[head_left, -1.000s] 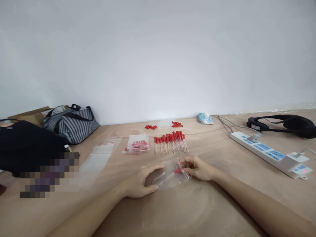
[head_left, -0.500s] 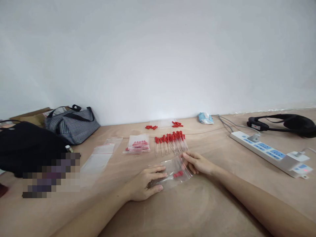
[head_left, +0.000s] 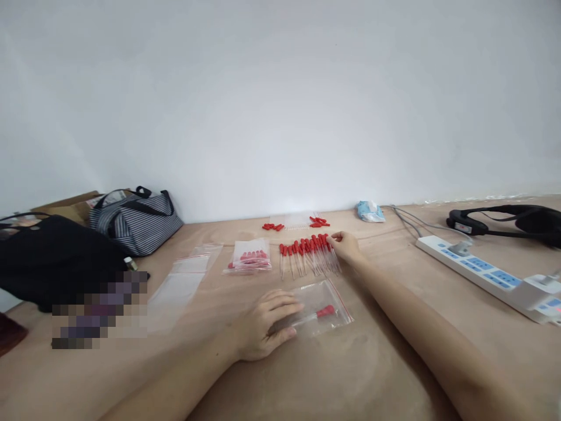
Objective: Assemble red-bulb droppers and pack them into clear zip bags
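Note:
My left hand (head_left: 272, 325) has its fingers over and its thumb in front of the near-left end of a clear zip-lock bag (head_left: 307, 295), gripping it against the table. Inside that bag lies a dropper with a red rubber bulb (head_left: 325, 311); its glass tube runs toward my left palm. My right hand (head_left: 344, 244) reaches to the right end of a row of red-bulbed glass droppers (head_left: 302, 247), its thumb and forefinger pinched at the last bulb. Left of the row, a stack of filled zip-lock bags (head_left: 250, 257) shows several red bulbs.
Flat clear bags (head_left: 184, 283) lie to the left. Loose red bulbs (head_left: 273, 227) and glass tubes are at the back. A power strip (head_left: 482, 272), black headset (head_left: 504, 225) and blue-white packet (head_left: 370, 211) stand right; a striped bag (head_left: 135, 225) and black cloth (head_left: 56, 263) left.
My right hand has let go of the bag's mouth and moved up and away to the dropper row. My left hand still holds the bag. The view has shifted slightly.

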Motion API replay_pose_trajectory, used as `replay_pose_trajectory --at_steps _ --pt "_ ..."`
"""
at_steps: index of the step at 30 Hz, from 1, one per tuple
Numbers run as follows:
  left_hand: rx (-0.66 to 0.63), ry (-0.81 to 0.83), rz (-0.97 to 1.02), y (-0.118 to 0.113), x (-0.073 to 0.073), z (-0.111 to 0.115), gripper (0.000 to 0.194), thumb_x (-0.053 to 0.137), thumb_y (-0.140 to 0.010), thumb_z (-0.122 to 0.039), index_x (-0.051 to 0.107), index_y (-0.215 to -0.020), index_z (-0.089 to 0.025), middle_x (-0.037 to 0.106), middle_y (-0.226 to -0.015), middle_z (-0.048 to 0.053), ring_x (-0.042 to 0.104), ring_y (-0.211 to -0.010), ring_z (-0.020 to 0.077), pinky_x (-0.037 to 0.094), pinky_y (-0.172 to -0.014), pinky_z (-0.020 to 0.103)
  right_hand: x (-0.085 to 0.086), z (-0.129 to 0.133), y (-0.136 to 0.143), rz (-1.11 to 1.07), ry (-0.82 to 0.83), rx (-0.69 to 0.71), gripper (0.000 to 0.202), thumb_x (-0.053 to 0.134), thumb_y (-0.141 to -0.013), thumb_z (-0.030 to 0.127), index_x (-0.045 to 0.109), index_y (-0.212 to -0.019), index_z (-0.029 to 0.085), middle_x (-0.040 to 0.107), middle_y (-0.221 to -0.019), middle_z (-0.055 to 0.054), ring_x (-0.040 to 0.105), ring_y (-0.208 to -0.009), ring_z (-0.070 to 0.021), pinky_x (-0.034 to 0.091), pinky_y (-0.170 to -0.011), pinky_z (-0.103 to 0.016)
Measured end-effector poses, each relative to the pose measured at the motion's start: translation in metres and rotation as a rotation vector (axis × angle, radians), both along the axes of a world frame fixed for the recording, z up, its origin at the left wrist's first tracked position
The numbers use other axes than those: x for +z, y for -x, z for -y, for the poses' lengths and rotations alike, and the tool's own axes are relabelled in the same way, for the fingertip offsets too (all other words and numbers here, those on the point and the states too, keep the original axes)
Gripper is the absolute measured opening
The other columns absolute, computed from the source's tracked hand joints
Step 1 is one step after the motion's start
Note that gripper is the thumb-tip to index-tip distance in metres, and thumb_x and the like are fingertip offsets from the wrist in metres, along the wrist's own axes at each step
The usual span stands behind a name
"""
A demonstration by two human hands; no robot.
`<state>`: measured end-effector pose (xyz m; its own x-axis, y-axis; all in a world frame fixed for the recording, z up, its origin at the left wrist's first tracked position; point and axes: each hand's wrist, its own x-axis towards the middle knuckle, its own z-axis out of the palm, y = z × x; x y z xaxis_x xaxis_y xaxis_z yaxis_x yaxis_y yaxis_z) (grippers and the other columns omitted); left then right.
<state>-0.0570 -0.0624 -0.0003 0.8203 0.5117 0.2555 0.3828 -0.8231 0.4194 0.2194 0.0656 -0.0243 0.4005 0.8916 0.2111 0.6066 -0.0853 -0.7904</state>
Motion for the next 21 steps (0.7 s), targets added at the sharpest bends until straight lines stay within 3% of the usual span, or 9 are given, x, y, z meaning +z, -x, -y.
replay_pose_trajectory --at_steps 3,9,21 --pt "-0.013 0.027 -0.025 0.0 0.0 0.001 0.04 0.048 -0.083 -0.029 0.045 -0.122 -0.02 0.053 -0.119 0.008 0.044 -0.114 0.0214 0.035 -0.097 0.037 -0.003 -0.014 0.002 -0.059 0.018 0.002 0.028 0.053 -0.069 0.035 0.064 -0.082 0.013 0.064 -0.081 -0.009 0.058 -0.075 -0.0177 0.039 -0.065 -0.025" --pt "-0.009 0.065 -0.029 0.0 0.0 0.002 0.04 0.048 -0.083 -0.029 0.045 -0.121 -0.021 0.052 -0.119 0.008 0.046 -0.111 0.0215 0.037 -0.095 0.037 -0.009 -0.024 0.003 -0.248 0.049 0.03 0.018 0.055 -0.067 0.031 0.063 -0.066 0.014 0.061 -0.058 -0.003 0.054 -0.054 -0.0131 0.037 -0.05 -0.022" --pt "0.03 0.107 -0.035 -0.003 0.004 0.002 0.034 0.05 -0.081 -0.029 0.054 -0.114 -0.02 0.053 -0.119 0.008 0.048 -0.11 0.0218 0.038 -0.093 0.036 0.01 0.003 -0.005 -0.689 -0.164 0.005 0.017 0.049 -0.074 0.035 0.045 -0.067 0.019 0.056 -0.057 0.002 0.033 -0.034 -0.0039 0.025 -0.033 -0.018"
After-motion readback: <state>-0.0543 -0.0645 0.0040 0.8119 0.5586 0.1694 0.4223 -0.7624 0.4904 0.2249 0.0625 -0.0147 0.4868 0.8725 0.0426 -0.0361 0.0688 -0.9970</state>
